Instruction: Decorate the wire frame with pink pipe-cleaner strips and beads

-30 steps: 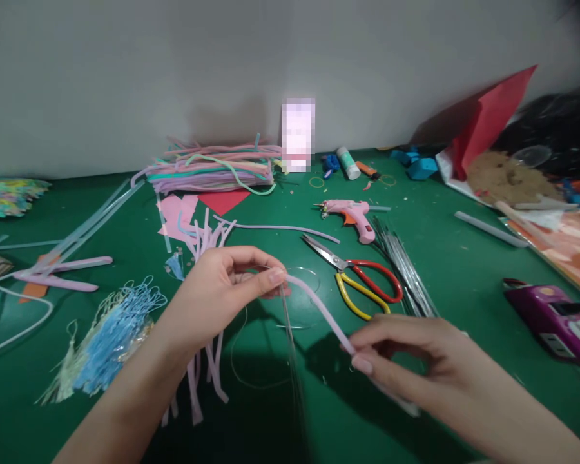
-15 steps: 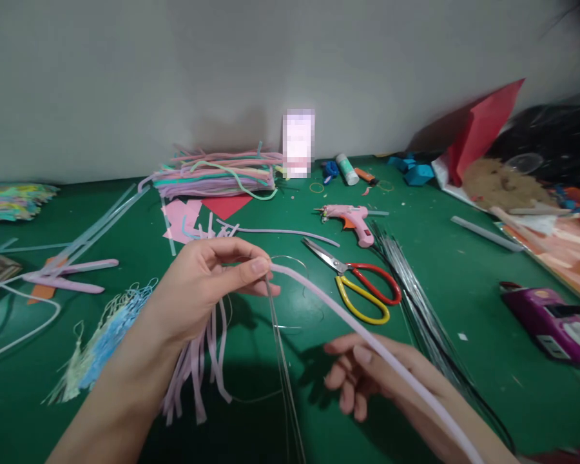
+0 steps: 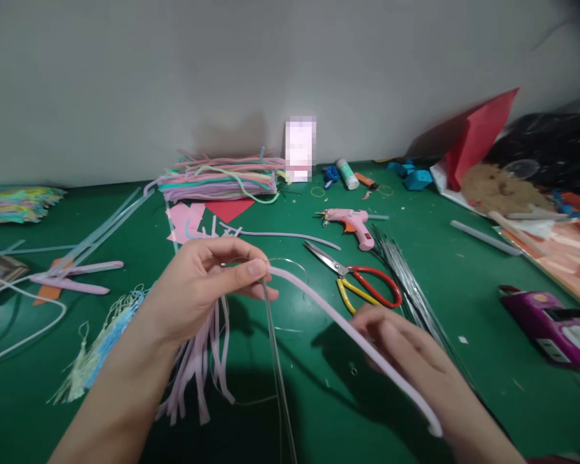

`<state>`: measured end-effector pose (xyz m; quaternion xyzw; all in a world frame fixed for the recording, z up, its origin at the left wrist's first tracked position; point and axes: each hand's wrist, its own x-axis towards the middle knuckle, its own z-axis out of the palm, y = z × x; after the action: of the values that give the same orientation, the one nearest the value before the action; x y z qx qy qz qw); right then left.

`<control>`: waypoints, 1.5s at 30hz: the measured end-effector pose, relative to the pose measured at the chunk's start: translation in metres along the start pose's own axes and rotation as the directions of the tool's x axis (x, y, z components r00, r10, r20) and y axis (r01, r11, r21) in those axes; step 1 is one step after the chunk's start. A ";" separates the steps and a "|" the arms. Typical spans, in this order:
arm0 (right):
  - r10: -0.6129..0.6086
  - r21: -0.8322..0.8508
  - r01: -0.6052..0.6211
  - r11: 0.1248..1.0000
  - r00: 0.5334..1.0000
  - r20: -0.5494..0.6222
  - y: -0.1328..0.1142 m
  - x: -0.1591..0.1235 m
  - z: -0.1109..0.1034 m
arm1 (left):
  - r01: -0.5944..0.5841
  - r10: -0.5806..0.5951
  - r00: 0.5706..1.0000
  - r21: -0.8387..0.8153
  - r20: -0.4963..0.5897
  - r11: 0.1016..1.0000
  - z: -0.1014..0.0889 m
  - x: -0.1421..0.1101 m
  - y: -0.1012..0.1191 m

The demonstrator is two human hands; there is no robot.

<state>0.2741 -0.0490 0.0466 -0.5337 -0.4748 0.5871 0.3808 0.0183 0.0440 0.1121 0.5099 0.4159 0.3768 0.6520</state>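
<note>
My left hand (image 3: 222, 274) is closed in a pinch on one end of a lilac fuzzy strip (image 3: 323, 306), with thin metal wires (image 3: 276, 354) hanging down from the same grip. Below it hangs a bunch of lilac strips (image 3: 200, 374), partly hidden by the hand. The long strip slopes down to the right, crossing in front of my right hand (image 3: 391, 341). That hand's fingers are bent, their tips hidden behind the strip, so its hold is unclear. Its fingers overlap the yellow handle of the scissors (image 3: 350, 274), whose blades point up and left.
A pink glue gun (image 3: 348, 222) lies behind the scissors, near a bundle of wires (image 3: 408, 277). Colourful strips (image 3: 217, 180) are stacked by the wall beside a bright blurred screen (image 3: 299, 148). Blue tassels (image 3: 113, 328) lie left; a purple device (image 3: 548, 325) sits right.
My right hand has moved up towards the scissors, its fingers more bent. The strip's far end now shows, hanging lower right. My left hand keeps its pinch.
</note>
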 end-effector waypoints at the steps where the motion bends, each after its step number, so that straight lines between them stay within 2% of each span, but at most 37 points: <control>1: -0.063 -0.039 0.065 0.997 0.997 0.039 -0.001 -0.005 -0.006 | 0.001 -0.001 1.000 0.006 -0.014 1.000 -0.001 0.000 0.000; 3: -0.107 -0.181 0.139 0.974 0.978 0.177 -0.004 -0.015 -0.013 | 0.005 -0.005 0.999 0.017 -0.038 1.000 -0.002 0.001 0.000; 5: -0.043 -0.319 0.140 0.937 0.955 0.292 -0.006 -0.022 -0.009 | 0.013 -0.012 0.998 0.017 -0.056 1.000 -0.002 0.002 0.001; 8: -0.006 -0.366 0.133 0.921 0.945 0.328 -0.006 -0.022 0.015 | 0.036 -0.037 0.998 -0.011 -0.059 0.999 -0.001 0.002 0.003; 11: 0.076 -0.327 0.056 0.943 0.923 0.377 0.000 -0.016 0.046 | 0.060 -0.063 0.997 -0.059 -0.051 0.996 0.001 0.002 0.005; 12: 0.054 -0.314 0.078 0.946 0.919 0.391 0.004 -0.013 0.055 | 0.062 -0.066 0.997 -0.077 -0.049 0.995 0.001 0.001 0.006; 14: -0.085 -0.290 0.215 0.933 0.912 0.400 0.012 -0.005 0.070 | 0.064 -0.069 0.997 -0.116 -0.038 0.991 0.002 0.000 0.007; 16: -0.212 -0.317 0.356 0.879 0.888 0.409 0.021 0.005 0.082 | 0.071 -0.074 0.997 -0.154 -0.011 0.986 0.001 -0.003 0.008; 19: -0.279 -0.442 0.478 0.759 0.852 0.443 0.029 0.028 0.092 | 0.088 -0.085 0.996 -0.193 0.023 0.977 0.001 -0.008 0.011; 22: -0.316 -0.526 0.543 0.655 0.829 0.462 0.028 0.053 0.096 | 0.101 -0.092 0.995 -0.225 0.049 0.969 -0.001 -0.011 0.012; 25: -0.353 -0.626 0.585 0.515 0.810 0.468 0.020 0.074 0.092 | 0.107 -0.087 0.992 -0.242 0.091 0.964 -0.004 -0.011 0.012; 27: -0.368 -0.719 0.583 0.379 0.807 0.461 0.013 0.087 0.081 | 0.110 -0.084 0.989 -0.235 0.118 0.966 -0.005 -0.012 0.012; 28: -0.377 -0.744 0.576 0.338 0.807 0.454 0.008 0.095 0.073 | 0.111 -0.084 0.988 -0.228 0.126 0.967 -0.005 -0.012 0.012; 30: -0.411 -0.787 0.552 0.277 0.808 0.422 -0.002 0.111 0.054 | 0.111 -0.083 0.988 -0.215 0.134 0.970 -0.004 -0.012 0.012; 35: -0.500 -0.871 0.452 0.191 0.809 0.310 -0.041 0.163 0.005 | 0.163 -0.141 0.982 -0.183 0.129 0.970 0.004 -0.006 0.006; 37: -0.545 -0.922 0.384 0.052 0.784 0.296 -0.059 0.182 -0.005 | 0.193 -0.175 0.978 -0.171 0.117 0.966 0.008 0.001 -0.002; 39: -0.579 -0.941 0.339 -0.008 0.766 0.281 -0.078 0.191 -0.009 | 0.210 -0.198 0.977 -0.165 0.084 0.964 0.008 0.010 -0.012; 41: -0.634 -0.949 0.315 0.022 0.738 0.230 -0.096 0.185 -0.009 | 0.217 -0.213 0.976 -0.172 0.039 0.961 0.005 0.018 -0.021; 43: -0.690 -0.937 0.324 0.127 0.708 0.151 -0.109 0.164 -0.007 | 0.222 -0.224 0.975 -0.168 0.007 0.961 0.000 0.024 -0.027; 44: -0.681 -0.925 0.322 0.202 0.725 0.104 -0.113 0.150 -0.005 | 0.225 -0.227 0.974 -0.153 0.001 0.962 -0.003 0.025 -0.028; 45: -0.627 -0.901 0.320 0.293 0.776 0.072 -0.114 0.135 -0.004 | 0.224 -0.226 0.974 -0.132 0.000 0.966 -0.006 0.026 -0.028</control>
<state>0.2527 0.1101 0.1205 -0.5626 -0.7797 0.0260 0.2737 0.0247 0.0641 0.0795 0.4125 0.4505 0.3306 0.7194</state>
